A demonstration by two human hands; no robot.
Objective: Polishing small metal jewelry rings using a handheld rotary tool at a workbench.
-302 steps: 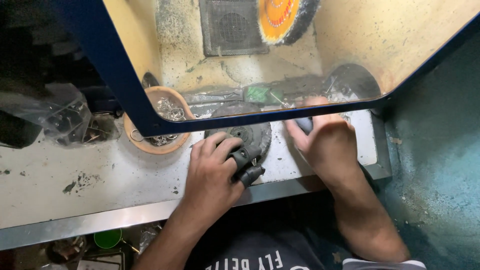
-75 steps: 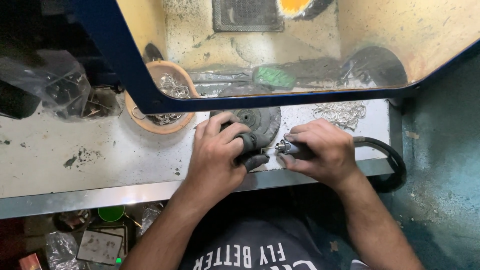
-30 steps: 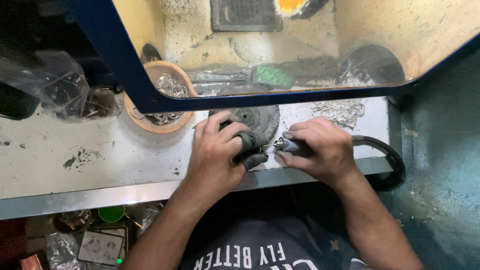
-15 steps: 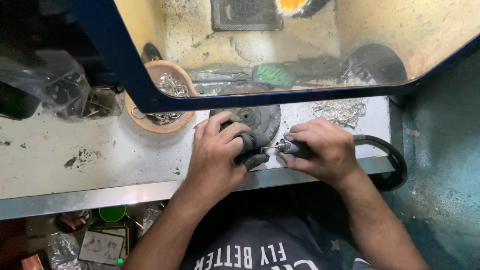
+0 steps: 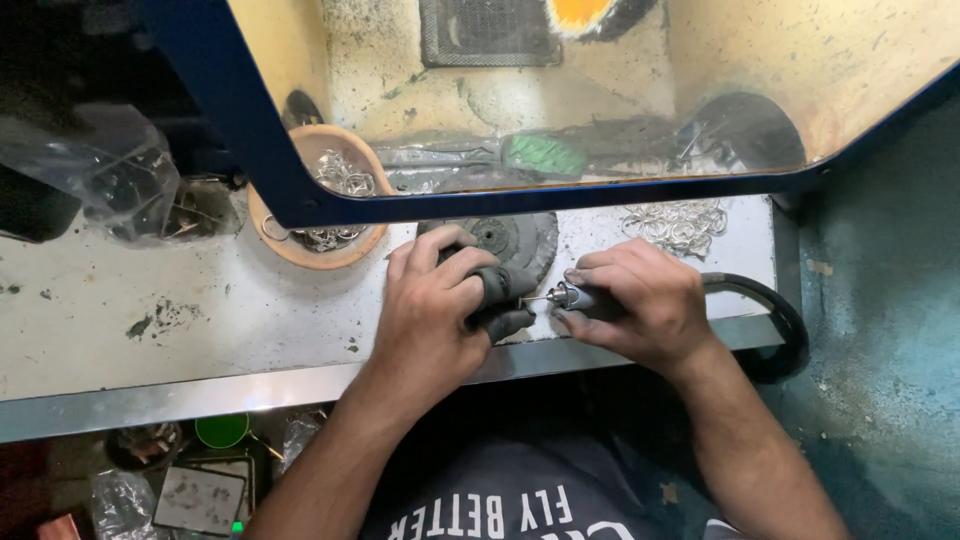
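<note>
Head view: right hand [image 5: 640,305] clenches rotary handpiece [image 5: 572,297], left hand [image 5: 435,305] pinches a small piece.

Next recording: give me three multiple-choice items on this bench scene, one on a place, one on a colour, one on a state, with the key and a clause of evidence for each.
1. Where does the round bowl of small metal rings sit?
A. left of the left hand
B. right of the right hand
C. on the floor

2. What colour is the shield frame above the hands?
A. red
B. blue
C. white

3. How is the right hand placed?
A. flat on the bench
B. raised off the bench
C. closed around a slim rotary handpiece

Key: 1 A, the bowl lies beyond the left hand; 2 B, the bar is dark blue; 3 C, fingers wrap the handpiece.
</note>
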